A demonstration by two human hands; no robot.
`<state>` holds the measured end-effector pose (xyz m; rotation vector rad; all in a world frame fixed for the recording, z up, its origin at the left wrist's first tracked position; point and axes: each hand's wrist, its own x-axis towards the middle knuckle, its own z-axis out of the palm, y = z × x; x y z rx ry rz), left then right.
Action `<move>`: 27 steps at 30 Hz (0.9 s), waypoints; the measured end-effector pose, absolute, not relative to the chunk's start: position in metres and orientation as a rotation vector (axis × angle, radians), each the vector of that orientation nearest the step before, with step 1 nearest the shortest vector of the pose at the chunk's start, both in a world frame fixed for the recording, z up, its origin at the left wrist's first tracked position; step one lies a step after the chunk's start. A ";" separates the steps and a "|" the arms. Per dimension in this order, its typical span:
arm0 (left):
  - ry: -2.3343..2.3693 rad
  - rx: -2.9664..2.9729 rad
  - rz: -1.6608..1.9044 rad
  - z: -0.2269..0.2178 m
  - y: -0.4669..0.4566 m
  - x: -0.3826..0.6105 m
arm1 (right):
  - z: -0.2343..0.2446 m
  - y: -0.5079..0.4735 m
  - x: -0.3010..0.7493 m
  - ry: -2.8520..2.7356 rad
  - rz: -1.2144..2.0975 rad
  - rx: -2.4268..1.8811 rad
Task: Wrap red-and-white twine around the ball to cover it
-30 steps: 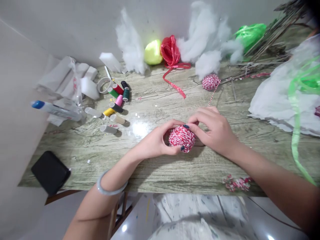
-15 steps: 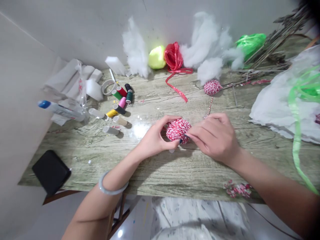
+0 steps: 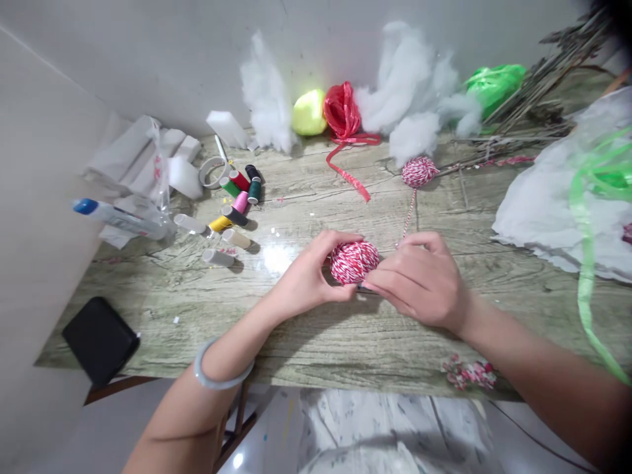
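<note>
A ball of red-and-white twine (image 3: 354, 261) sits at the middle of the wooden table (image 3: 345, 336). My left hand (image 3: 305, 276) curls round its left side, thumb below and fingers above. My right hand (image 3: 419, 280) is closed against the ball's right side, fingertips pinched at its lower edge. A strand of the same twine (image 3: 407, 214) runs from my right hand up to a smaller red-and-white twine ball (image 3: 419, 172) farther back.
Several coloured thread spools (image 3: 237, 197), a tape ring (image 3: 211, 172), a glue tube (image 3: 116, 217) and white paper lie at left. Stuffing (image 3: 409, 99), a red ribbon (image 3: 343, 115), a yellow ball (image 3: 309, 112), twigs (image 3: 538, 99) and green ribbon (image 3: 585, 276) are behind and right. A black case (image 3: 100, 339) sits front left.
The ball has turned between my hands. My right hand slid from on top of it down to its lower right side, and the strand to the far ball has drawn straighter.
</note>
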<state>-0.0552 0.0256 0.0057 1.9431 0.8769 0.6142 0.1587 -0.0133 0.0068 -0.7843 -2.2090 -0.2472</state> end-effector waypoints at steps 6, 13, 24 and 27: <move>0.876 1.915 0.633 0.006 0.025 -0.057 | 0.009 -0.013 0.162 -2.214 -0.239 -0.803; 0.802 1.739 0.707 0.003 0.026 -0.058 | 0.011 -0.008 0.165 -2.181 -0.282 -0.860; 0.850 1.423 0.857 -0.009 0.037 -0.057 | 0.007 -0.008 0.165 -2.234 -0.391 -0.766; 0.946 1.212 0.851 -0.012 0.036 -0.054 | 0.006 -0.008 0.163 -2.244 -0.387 -0.756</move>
